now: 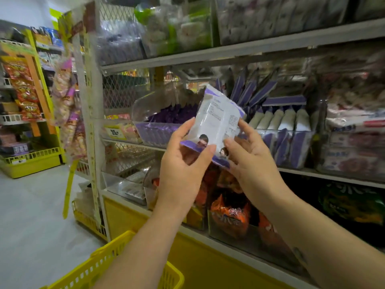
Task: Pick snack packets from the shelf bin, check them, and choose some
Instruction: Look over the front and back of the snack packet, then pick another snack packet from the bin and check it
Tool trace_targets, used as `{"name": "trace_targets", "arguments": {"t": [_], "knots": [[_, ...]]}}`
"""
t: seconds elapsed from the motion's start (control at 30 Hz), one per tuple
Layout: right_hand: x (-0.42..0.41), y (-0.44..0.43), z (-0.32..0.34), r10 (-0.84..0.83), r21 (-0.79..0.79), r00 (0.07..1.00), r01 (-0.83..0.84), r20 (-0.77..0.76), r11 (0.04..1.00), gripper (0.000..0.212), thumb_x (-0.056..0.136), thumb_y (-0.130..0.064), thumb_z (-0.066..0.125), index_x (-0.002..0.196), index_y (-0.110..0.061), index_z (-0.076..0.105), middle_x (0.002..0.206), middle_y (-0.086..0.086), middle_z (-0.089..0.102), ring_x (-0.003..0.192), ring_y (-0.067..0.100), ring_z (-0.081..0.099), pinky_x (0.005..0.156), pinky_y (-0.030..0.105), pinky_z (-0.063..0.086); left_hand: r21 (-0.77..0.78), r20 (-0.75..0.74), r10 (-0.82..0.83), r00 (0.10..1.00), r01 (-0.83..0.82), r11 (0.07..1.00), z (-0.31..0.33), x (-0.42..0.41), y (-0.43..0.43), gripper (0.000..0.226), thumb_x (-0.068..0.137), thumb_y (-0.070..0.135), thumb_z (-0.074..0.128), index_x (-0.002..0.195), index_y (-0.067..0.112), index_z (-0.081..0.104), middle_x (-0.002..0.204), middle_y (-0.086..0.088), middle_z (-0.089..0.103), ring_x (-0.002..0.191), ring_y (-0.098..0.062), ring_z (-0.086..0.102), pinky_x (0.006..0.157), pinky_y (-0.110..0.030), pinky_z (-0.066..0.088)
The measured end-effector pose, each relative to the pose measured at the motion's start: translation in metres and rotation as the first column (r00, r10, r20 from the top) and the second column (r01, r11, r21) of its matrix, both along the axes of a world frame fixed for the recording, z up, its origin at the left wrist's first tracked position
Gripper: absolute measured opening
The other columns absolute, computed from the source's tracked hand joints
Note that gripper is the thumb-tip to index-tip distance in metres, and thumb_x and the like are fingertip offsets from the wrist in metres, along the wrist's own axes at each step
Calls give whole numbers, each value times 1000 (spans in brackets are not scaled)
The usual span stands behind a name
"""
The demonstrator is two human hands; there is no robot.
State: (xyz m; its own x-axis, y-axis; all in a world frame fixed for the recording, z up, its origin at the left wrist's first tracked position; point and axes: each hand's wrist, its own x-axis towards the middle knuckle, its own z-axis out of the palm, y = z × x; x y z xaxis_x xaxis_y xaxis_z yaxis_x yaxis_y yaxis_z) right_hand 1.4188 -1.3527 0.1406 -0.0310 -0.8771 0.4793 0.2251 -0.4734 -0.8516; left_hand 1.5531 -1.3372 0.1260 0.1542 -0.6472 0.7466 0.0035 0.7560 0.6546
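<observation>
Snack packet [217, 119], white and purple, printed back facing me, pinched by left hand [183, 161] and right hand [250, 161] fingers before the clear shelf bin [291, 147].

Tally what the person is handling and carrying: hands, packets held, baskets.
Hands: 2, left and right
White-and-purple snack packet held in both hands: 1
Yellow shopping basket: 1
Total: 4

The print on the white-and-purple snack packet [216, 119] between the hands is too small to read, the left hand [183, 161] hides its lower left corner, and the yellow basket [116, 265] below them is cut off by the bottom edge.
</observation>
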Motion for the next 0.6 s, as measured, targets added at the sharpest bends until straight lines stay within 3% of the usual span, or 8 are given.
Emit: {"name": "trace_targets", "arguments": {"t": [0.1,0.17,0.2,0.27,0.37,0.4,0.5,0.6], "knots": [[-14,-5,32,-103,-6,964,105,-247,995,47,96,-28,55,139,-39,38,99,-18,65,81,-2,68,69,25,58,-42,86,44,995,-40,998,32,-8,-12,45,83,20,72,109,51,52,113,12,67,99,0,66,76,-16,53],[-29,-10,51,-200,-92,863,178,-463,980,32,97,-27,54,128,-36,51,94,-10,68,78,7,66,78,40,59,-9,118,65,991,-64,998,52,-9,-26,37,83,20,73,103,43,51,106,5,68,94,-7,68,78,-28,56],[-38,-13,60,-283,-173,764,224,-580,959,29,98,-27,53,126,-31,56,96,-5,70,79,10,66,81,41,58,12,135,77,988,-79,997,63,-9,-34,35,84,18,72,100,39,50,101,2,68,91,-10,68,80,-33,57],[-57,-19,77,-410,-318,513,260,-755,912,25,98,-27,51,119,-25,65,94,-6,73,71,5,65,70,29,55,36,190,90,978,-99,994,80,-9,-50,30,86,16,70,96,34,48,94,-1,67,86,-12,67,80,-37,57],[-73,-29,96,-445,-392,241,238,-862,889,24,98,-25,52,109,-20,73,64,-20,66,59,-8,60,50,9,43,48,330,84,940,-106,993,98,-14,-68,27,87,18,69,94,33,48,85,2,67,73,-7,65,71,-31,55],[-75,-34,101,-453,-412,161,234,-877,880,23,97,-25,53,107,-21,74,65,-20,65,58,-8,58,49,8,42,57,368,71,927,-99,993,103,-17,-73,27,87,19,69,94,34,48,82,3,67,69,-6,65,69,-29,53],[-78,-48,114,-433,-425,-7,208,-901,881,22,95,-27,57,110,-25,73,99,-9,73,86,7,65,79,26,54,106,440,51,897,-109,988,113,-27,-89,28,86,20,70,96,36,49,90,-1,70,81,-15,69,82,-38,55],[-78,-59,117,-334,-341,-82,104,-939,934,23,95,-29,58,111,-23,73,106,-6,73,94,10,65,86,25,50,125,525,75,848,-164,979,121,-35,-100,25,86,25,69,101,32,50,94,1,70,89,-16,68,91,-40,53]]}}
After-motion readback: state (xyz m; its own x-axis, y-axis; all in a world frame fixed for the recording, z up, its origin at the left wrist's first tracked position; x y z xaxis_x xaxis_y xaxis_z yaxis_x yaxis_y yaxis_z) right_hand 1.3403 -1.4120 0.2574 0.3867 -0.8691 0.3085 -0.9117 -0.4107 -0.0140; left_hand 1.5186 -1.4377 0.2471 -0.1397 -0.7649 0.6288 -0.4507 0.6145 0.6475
